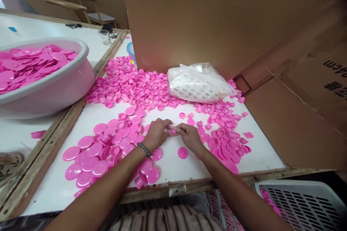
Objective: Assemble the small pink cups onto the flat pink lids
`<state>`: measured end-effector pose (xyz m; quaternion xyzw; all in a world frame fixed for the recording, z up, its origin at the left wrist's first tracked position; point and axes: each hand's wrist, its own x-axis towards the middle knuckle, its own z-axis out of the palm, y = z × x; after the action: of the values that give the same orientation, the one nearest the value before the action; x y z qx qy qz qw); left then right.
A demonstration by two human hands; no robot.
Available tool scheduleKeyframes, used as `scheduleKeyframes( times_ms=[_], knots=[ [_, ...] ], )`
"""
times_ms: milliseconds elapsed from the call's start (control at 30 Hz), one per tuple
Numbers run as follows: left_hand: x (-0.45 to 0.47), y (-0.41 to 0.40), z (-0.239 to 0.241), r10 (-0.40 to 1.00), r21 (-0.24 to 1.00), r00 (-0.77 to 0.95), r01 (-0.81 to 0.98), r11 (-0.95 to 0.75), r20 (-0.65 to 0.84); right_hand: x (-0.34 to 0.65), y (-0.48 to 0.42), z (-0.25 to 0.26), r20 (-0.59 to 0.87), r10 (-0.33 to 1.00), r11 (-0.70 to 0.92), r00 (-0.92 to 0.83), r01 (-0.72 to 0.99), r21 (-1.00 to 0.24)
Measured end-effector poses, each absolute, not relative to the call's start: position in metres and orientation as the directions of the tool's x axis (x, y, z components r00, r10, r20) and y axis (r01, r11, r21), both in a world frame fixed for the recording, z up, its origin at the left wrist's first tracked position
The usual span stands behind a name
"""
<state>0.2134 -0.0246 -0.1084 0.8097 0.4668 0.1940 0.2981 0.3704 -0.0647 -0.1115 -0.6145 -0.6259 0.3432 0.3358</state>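
My left hand (157, 132), with a beaded bracelet at the wrist, and my right hand (190, 136) meet over the middle of the white table (173, 168). Between their fingertips they pinch a small pink plastic piece (172, 130); the fingers partly hide it, so its exact shape is unclear. A pink disc (182, 152) lies just below the right hand. Beside my left forearm spreads a heap of pink toy saucers (89, 160) with small cups among them. To the right of my right hand are overlapping pink saucers (225, 148) and small pink parts.
Many small pink toy cups (130, 86) cover the back of the table. A filled clear plastic bag (199, 85) sits against the cardboard wall (184, 18). At left stands a large basin (54, 86) of pink discs. A grey plastic crate (306, 198) is below right.
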Motion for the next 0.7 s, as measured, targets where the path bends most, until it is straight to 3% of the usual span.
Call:
scheduleKeyframes(
  times_ms=[67, 133, 267, 367, 567, 700],
  knots=[
    [0.212, -0.021, -0.102, 0.866, 0.711, 0.499, 0.621, -0.33, -0.034, 0.371, -0.066, -0.108, -0.157, 0.988, -0.147, 0.009, 0.407, -0.902],
    [0.212, -0.017, -0.096, 0.855, 0.742, 0.498, 0.627, -0.24, -0.144, 0.373, -0.067, -0.106, -0.194, 0.981, -0.182, 0.008, 0.381, -0.906],
    [0.219, -0.005, -0.088, 0.824, 0.7, 0.425, 0.712, -0.05, -0.374, 0.381, -0.071, -0.106, -0.009, 0.996, 0.041, -0.086, 0.56, -0.827],
    [0.225, 0.003, -0.086, 0.808, 0.653, 0.419, 0.755, -0.057, -0.414, 0.384, -0.071, -0.106, 0.083, 0.953, 0.27, -0.29, 0.699, -0.662],
    [0.228, 0.005, -0.086, 0.802, 0.618, 0.431, 0.779, -0.101, -0.413, 0.38, -0.062, -0.096, -0.005, 0.926, 0.346, -0.379, 0.851, -0.396],
    [0.229, 0.008, -0.088, 0.808, 0.54, 0.355, 0.84, -0.055, -0.471, 0.382, -0.048, -0.092, -0.119, 0.896, 0.354, -0.429, 0.849, -0.391]
  ],
)
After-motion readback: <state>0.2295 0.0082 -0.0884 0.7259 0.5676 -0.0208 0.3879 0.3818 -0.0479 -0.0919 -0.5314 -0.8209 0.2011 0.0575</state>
